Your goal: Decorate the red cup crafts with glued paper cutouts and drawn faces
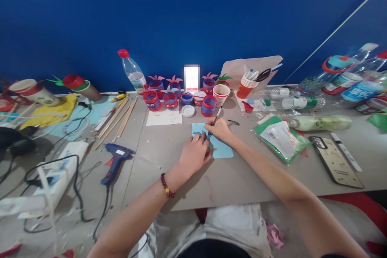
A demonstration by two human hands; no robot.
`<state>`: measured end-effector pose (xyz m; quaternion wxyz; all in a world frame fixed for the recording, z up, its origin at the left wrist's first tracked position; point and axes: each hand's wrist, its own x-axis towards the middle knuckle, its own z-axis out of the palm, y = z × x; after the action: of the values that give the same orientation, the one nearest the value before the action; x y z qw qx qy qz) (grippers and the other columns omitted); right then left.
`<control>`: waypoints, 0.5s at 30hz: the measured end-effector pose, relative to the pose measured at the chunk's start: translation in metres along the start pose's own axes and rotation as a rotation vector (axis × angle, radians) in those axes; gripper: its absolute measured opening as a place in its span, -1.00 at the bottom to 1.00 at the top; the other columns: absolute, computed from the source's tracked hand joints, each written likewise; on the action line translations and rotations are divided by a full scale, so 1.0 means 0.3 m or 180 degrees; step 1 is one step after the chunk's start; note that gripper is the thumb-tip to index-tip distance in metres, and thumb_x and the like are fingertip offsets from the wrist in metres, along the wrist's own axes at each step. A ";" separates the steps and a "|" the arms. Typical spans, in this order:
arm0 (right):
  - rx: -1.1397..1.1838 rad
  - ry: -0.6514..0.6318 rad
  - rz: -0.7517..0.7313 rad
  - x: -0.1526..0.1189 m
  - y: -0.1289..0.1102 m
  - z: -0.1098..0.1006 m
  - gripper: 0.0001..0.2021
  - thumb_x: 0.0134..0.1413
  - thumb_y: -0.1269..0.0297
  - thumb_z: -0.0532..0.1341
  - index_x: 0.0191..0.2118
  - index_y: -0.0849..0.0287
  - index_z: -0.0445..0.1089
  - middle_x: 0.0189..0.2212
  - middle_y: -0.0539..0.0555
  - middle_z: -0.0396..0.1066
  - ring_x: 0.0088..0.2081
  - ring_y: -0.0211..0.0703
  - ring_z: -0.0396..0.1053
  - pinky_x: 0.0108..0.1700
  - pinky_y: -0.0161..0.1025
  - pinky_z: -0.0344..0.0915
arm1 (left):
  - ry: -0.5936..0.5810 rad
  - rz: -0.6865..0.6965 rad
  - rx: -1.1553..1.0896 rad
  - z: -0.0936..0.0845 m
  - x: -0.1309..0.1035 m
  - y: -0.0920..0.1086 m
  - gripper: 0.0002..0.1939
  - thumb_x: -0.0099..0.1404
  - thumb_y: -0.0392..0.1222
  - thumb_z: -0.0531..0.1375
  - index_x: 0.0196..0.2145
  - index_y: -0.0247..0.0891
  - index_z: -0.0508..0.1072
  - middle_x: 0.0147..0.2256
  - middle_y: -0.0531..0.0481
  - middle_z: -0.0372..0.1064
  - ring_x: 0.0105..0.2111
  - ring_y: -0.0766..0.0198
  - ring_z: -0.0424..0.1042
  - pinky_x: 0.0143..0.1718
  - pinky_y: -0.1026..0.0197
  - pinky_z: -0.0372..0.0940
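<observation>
A light blue sheet of paper (223, 149) lies on the grey table in front of me. My right hand (220, 130) is closed around a black and white pen (217, 115), its tip down at the sheet's upper part. My left hand (196, 152) rests with fingers spread on the left side of the sheet and a darker blue cut-out shape (198, 133), which my fingers partly cover. The pen's cap (234, 122) lies just right of my right hand. Behind the sheet are a round white lid (188, 111) and a red and purple ring cup (208, 106).
Decorated cups (152, 101) and a clear bottle (133, 73) line the blue wall. At the left are a glue gun (116, 162), wooden sticks (112, 119) and a power strip (62, 169). A green packet (279, 139), a phone (335, 162) and plastic bottles (322, 123) lie right.
</observation>
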<state>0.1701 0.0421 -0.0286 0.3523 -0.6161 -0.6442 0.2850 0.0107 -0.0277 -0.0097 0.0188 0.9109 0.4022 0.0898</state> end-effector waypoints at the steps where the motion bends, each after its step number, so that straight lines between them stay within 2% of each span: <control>1: 0.0042 0.0010 -0.0011 0.001 0.003 -0.001 -0.80 -0.19 0.27 0.14 -0.69 0.14 0.15 -0.74 -0.10 0.14 -0.59 -0.31 0.10 -0.52 -0.32 0.03 | -0.0014 0.0001 0.0023 0.000 0.000 0.000 -0.57 0.40 0.02 0.00 0.02 -0.34 0.38 0.09 -0.27 0.32 -0.02 -0.02 0.26 -0.11 -0.01 0.25; 15: 0.0107 0.0063 -0.0023 0.010 0.023 -0.012 -0.78 -0.20 0.29 0.13 -0.68 0.13 0.07 -0.72 -0.11 0.06 -0.57 -0.31 0.06 -0.49 -0.32 0.03 | -0.0087 -0.0025 0.0075 -0.007 0.001 0.002 -0.56 0.40 0.02 -0.01 0.03 -0.34 0.39 0.13 -0.25 0.30 -0.01 -0.01 0.27 -0.10 0.00 0.25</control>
<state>0.1771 0.0454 -0.0317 0.3700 -0.6105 -0.6381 0.2884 0.0110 -0.0279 -0.0077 0.0140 0.9107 0.4064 0.0725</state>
